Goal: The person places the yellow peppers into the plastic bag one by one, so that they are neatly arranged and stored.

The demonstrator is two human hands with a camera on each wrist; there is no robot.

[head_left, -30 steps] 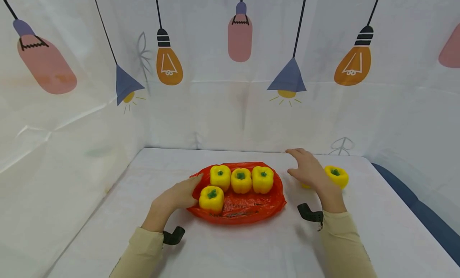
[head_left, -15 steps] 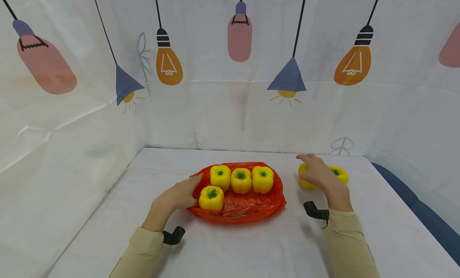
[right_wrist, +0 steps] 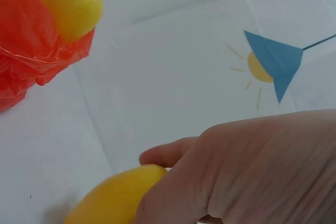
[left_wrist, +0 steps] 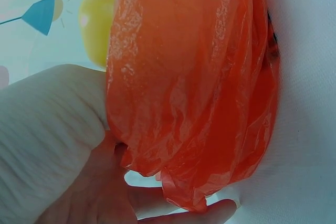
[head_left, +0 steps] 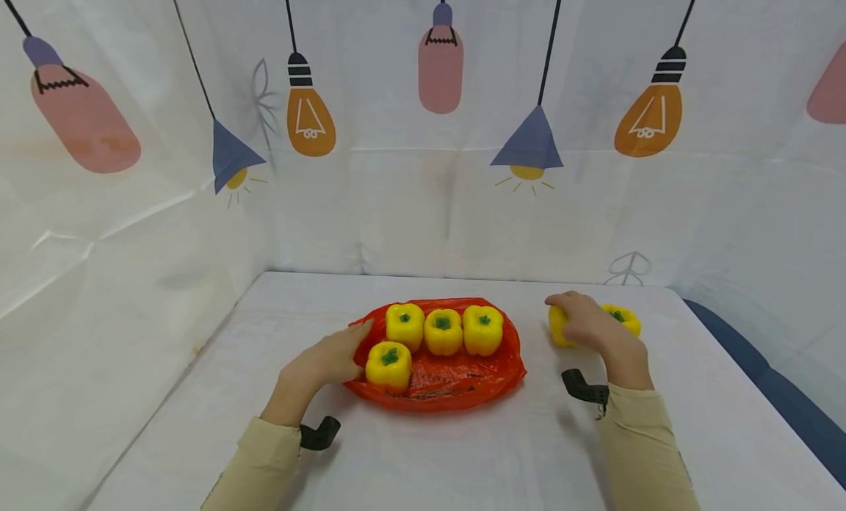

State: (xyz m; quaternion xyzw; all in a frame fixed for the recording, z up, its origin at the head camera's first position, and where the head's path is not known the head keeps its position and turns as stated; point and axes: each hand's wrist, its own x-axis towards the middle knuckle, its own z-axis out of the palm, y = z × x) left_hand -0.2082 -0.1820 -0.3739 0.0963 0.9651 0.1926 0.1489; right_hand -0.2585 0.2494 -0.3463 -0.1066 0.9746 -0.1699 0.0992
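A red plastic bag [head_left: 456, 382] lies spread like a shallow tray on the table. Several yellow bell peppers sit in it: a row along the back and one pepper [head_left: 388, 368] at the front left. My left hand [head_left: 328, 357] holds the bag's left edge; in the left wrist view its thumb goes behind the rim and its fingers [left_wrist: 215, 212] lie outside the crinkled plastic. To the right of the bag, my right hand [head_left: 581, 321] grips a yellow bell pepper [head_left: 559, 326], partly hidden by the hand. In the right wrist view that pepper [right_wrist: 115, 195] is between thumb and fingers.
Another yellow bell pepper [head_left: 624, 319] stands just beyond the right hand. The white table [head_left: 423, 467] meets a white sheet [head_left: 396, 217] printed with lamps at the back. Something dark blue [head_left: 760, 379] is past the table's right edge.
My right hand has moved right and slightly down onto the pepper, and its fingers have come round it. The left hand and the bag have stayed in place.
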